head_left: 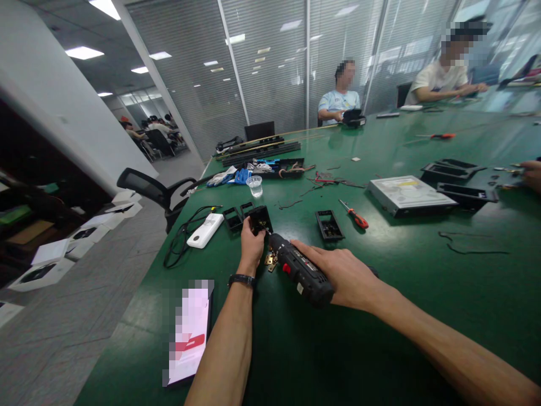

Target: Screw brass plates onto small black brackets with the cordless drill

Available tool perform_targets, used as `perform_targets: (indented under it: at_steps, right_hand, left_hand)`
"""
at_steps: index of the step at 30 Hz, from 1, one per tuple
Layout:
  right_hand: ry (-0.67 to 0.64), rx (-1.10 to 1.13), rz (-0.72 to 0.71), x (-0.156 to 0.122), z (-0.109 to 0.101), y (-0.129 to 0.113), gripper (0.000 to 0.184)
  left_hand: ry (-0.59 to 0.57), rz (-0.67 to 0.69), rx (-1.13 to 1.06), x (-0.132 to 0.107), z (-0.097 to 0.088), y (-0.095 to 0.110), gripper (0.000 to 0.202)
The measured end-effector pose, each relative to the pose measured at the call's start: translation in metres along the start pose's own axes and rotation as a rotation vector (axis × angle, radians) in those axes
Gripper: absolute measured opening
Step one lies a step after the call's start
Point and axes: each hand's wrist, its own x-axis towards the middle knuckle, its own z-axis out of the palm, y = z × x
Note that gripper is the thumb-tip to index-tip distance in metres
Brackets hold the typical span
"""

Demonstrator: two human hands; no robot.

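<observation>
My left hand (252, 243) is closed on a small black plastic housing (261, 217), tilted up from the green table. In my right hand (338, 268) is a black cordless drill (300, 269) with a red switch, lying across toward the left. The drill's front end points into the housing; its tip is hard to make out there. Several brass-coloured metal pieces (271, 260) lie below the housing, beside the drill. Two more black frames (232, 219) stand just left of my left hand. Another black frame (329, 225) with small parts inside lies to the right.
A red-handled screwdriver (357, 216) and a silver box-shaped device (409, 194) lie right. A clear plastic cup (255, 186), a white power bank (205, 230) with black cable and a phone (190, 332) are left. Two people (339, 101) sit across; another person's hand (531, 172) shows far right.
</observation>
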Motion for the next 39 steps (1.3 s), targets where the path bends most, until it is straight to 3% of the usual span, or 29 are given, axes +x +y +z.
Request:
perform_targets:
  at_steps: [39]
  right_hand:
    - [-0.018, -0.069, -0.001, 0.0005, 0.0051, 0.0014, 0.103]
  left_hand:
    - [0.003, 0.006, -0.008, 0.0015, -0.0003, -0.0022, 0.051]
